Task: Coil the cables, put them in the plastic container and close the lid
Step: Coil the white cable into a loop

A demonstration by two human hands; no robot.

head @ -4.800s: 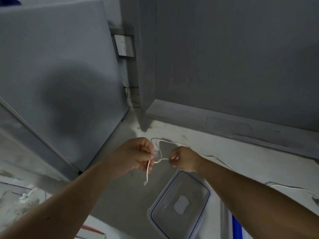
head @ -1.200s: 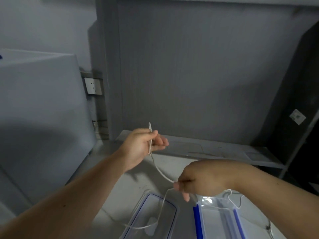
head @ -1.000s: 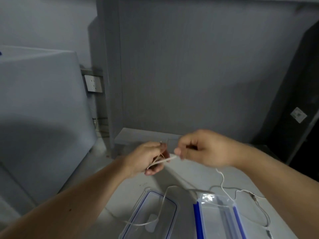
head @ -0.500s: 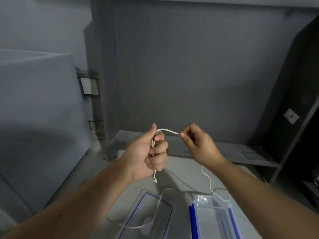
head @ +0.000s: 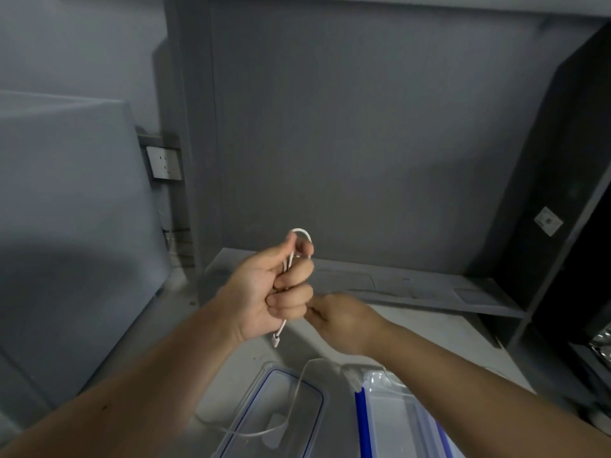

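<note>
- Room around the plastic container [head: 396,421] is tight: your right forearm crosses over its right side, the lid [head: 281,414] lies flat just left of it, and the grey table [head: 231,365] edge runs further left along a grey cabinet [head: 72,226]; a low shelf [head: 413,289] sits behind the container against the back wall
- Your left hand [head: 274,292], raised above and behind the lid, is fisted tight round the white cable [head: 291,259]
- Your right hand [head: 340,319] sits just right of the left, above the container, fingers drawn together; whether they pinch the cable you cannot tell
- The cable is thin and white, folded into a narrow loop that pokes out of the top of the fist
- Its long axis runs roughly upright through the fist, and a small plug end [head: 276,340] hangs below, pointing down toward the lid
- A slack length [head: 294,401] trails across the lid
</note>
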